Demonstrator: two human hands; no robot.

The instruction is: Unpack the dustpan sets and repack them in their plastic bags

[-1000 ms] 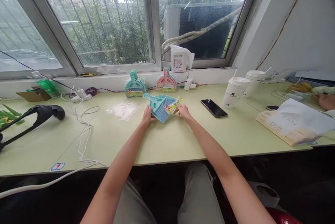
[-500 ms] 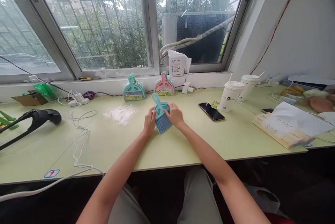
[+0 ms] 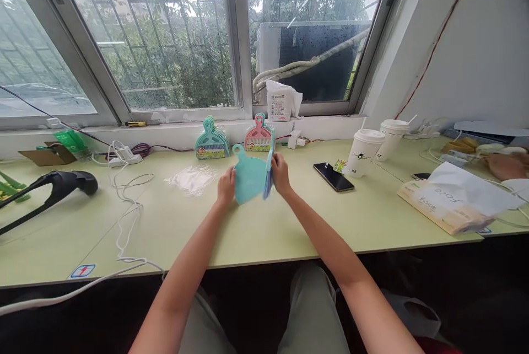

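Well inside the table edge (image 3: 264, 261), left hand (image 3: 226, 187) grips dustpan (image 3: 250, 180).

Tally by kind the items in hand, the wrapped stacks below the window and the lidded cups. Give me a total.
Dustpan, in the left hand: 1
Brush, in the right hand: 1
Wrapped stacks: 2 (turquoise-fronted stack, pink-fronted stack)
Lidded cups: 2 (nearer cup, farther cup)
Total: 6
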